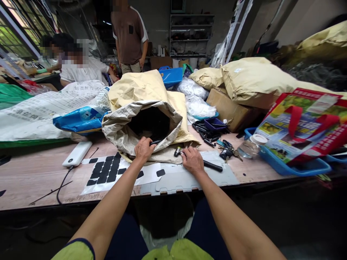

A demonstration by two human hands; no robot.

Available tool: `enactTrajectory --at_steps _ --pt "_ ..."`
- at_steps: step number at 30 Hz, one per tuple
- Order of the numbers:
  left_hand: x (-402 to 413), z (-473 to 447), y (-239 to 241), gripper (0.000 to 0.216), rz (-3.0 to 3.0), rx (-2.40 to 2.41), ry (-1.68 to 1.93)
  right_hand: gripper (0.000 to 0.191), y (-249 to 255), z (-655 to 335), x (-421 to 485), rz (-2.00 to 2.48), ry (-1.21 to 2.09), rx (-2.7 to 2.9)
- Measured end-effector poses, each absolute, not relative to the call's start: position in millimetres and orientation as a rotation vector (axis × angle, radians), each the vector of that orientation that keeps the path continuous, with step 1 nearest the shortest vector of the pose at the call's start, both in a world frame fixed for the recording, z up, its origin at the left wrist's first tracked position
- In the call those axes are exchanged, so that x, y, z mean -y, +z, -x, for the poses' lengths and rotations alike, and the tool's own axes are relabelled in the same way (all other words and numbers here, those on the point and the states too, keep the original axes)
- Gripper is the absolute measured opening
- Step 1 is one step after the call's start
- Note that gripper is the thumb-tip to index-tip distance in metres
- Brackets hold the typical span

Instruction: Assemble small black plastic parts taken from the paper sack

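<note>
Near the lower lip of a large open sack (114, 124), my left hand (143, 150) is closed, with a slim black rod-shaped piece (155, 142) sticking out from its fingers. The sack lies on its side, its mouth facing me and dark inside. My right hand (193, 159) is closed over the shaft of a small hammer (213, 166). The hammer's head shows left of the hand and its black handle to the right, above a grey sheet (173, 184). A white sheet of black adhesive pads (107, 169) lies beneath my left forearm.
A white power bank (77, 154) with a cable lies left. Black pieces (204, 133), keys (229, 150), a clear jar (251, 146) and a blue basket (298, 168) holding a colourful bag (298, 126) are right. Full sacks (255, 81) stand behind. Two people (130, 36) (84, 68) are across the table.
</note>
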State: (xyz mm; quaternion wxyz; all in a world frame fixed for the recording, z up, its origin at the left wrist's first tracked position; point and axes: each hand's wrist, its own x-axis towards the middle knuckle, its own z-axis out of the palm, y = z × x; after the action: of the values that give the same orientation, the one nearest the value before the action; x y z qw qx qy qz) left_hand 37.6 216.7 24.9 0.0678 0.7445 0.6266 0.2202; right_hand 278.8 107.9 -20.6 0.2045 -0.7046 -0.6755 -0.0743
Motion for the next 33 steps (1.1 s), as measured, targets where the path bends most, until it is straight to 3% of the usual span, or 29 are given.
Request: enactTrajectory --at_steps 4,8,15,24,33 --pt "-175 -30 39 0.02 -2.263 -1.563 0.999 0.017 -21 -279 -108 1.965 -0.212 1.891" --pt "-128 -27 22 0.021 -2.315 -1.244 0.859 0.018 -23 -279 -109 1.965 -0.217 1.891" --pt "-127 -27 -25 0.02 -2.223 -1.324 0.754 0.019 -28 -283 -111 1.952 -0.228 1.928" --pt "-131 -26 -23 0.023 -2.174 -1.283 0.781 0.027 -6 -274 -97 1.754 -0.268 2.017" --pt "-133 -25 -29 0.018 -2.153 -1.259 0.806 0.031 10 -224 -63 1.548 0.045 1.885"
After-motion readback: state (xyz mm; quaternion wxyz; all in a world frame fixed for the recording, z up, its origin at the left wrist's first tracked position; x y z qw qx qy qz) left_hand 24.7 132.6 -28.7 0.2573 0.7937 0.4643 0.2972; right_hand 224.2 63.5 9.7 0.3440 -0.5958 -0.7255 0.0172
